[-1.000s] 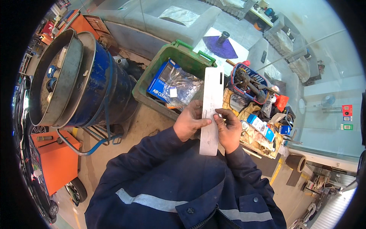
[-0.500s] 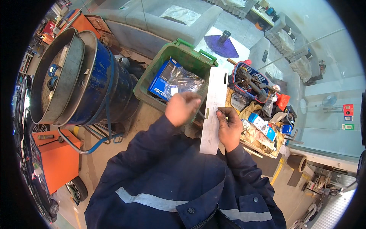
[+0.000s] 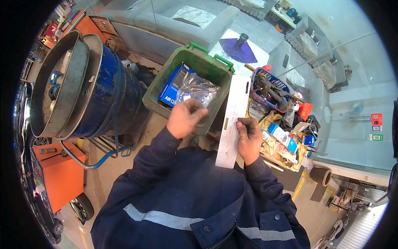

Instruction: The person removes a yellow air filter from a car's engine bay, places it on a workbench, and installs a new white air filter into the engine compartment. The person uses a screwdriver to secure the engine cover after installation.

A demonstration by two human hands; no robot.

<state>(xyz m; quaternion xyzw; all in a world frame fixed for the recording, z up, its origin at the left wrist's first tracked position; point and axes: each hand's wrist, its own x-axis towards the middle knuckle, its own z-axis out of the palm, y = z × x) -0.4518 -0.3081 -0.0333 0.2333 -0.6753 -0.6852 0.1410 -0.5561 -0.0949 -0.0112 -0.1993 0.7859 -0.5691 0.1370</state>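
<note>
My right hand (image 3: 250, 143) grips the edge of a long, flat, silvery-white slotted metal plate (image 3: 229, 141), thumb on its face. The plate stands tilted in front of my chest, with one slot near the far end and another near the middle. To the left of it and apart from it, my left hand (image 3: 184, 119) is closed, fingers curled toward the thumb; whatever may be in them cannot be made out. Beneath and beyond that hand stands a green bin (image 3: 150, 97), holding a blue box (image 3: 169, 96) and clear plastic wrapping (image 3: 202, 88).
A worn blue drum (image 3: 108, 87) with a round metal pan (image 3: 43, 112) stands at the left, near an orange cabinet (image 3: 62, 176). To the right are a blue basket of parts (image 3: 271, 88) and a cluttered bench (image 3: 269, 151). Beyond the bin is a glass partition.
My left hand has drawn away from the plate, moving left and slightly nearer to me. My right hand keeps the plate in nearly the same place.
</note>
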